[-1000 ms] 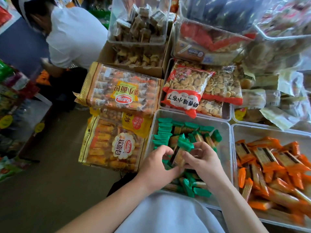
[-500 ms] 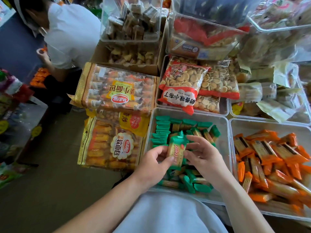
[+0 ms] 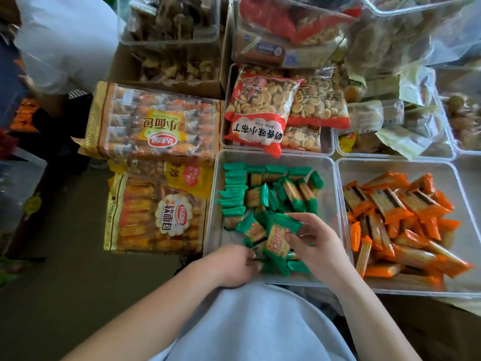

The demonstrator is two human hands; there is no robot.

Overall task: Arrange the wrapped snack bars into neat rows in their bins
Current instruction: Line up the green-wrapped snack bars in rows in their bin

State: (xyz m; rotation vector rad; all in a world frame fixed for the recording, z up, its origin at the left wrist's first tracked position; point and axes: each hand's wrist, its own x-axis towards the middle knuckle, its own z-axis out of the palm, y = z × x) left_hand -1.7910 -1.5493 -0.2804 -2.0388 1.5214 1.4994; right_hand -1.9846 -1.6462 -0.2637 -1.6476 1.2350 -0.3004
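Observation:
A clear plastic bin (image 3: 325,178) in front of me holds green-wrapped snack bars (image 3: 286,188). Along its left wall several stand in a neat row (image 3: 234,188); the others lie in a loose heap. My right hand (image 3: 315,246) holds one green bar (image 3: 279,237) above the near part of the heap, pinched between thumb and fingers. My left hand (image 3: 234,264) reaches into the near left corner, its fingertips curled among the bars there; what they grip is hidden. A second clear bin (image 3: 390,165) to the right holds a jumble of orange-wrapped bars (image 3: 395,222).
Large bags of small breads (image 3: 156,126) (image 3: 156,214) lie left of the green bin. Behind it are bags of round biscuits (image 3: 263,110) and more clear bins of snacks. A person in a white top (image 3: 65,40) stands at the far left.
My left hand let go of the raised bar and dropped to the near left corner of the bin. My right hand now holds the bar alone, lower and nearer me.

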